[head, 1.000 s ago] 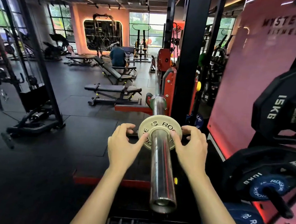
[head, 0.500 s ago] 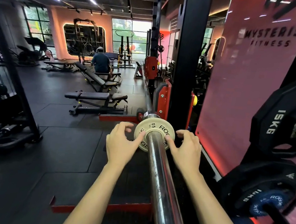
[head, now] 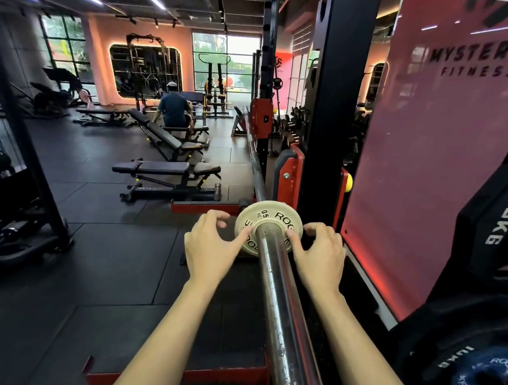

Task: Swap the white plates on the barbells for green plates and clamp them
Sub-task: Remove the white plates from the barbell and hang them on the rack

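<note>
The white plate (head: 269, 225) sits on the chrome barbell sleeve (head: 281, 305), pushed well up toward the red rack hook (head: 288, 177). Left hand (head: 211, 247) pinches its left edge, thumb on the face, fingers curled behind; right hand (head: 321, 257) grips the right edge the same way. Part of its lettering is covered by thumbs and sleeve. On the right, a storage peg carries a black 15 kg plate (head: 498, 237), cut off by the frame; lower down, another black plate (head: 449, 347) with a blue disc (head: 484, 370) in front of it.
</note>
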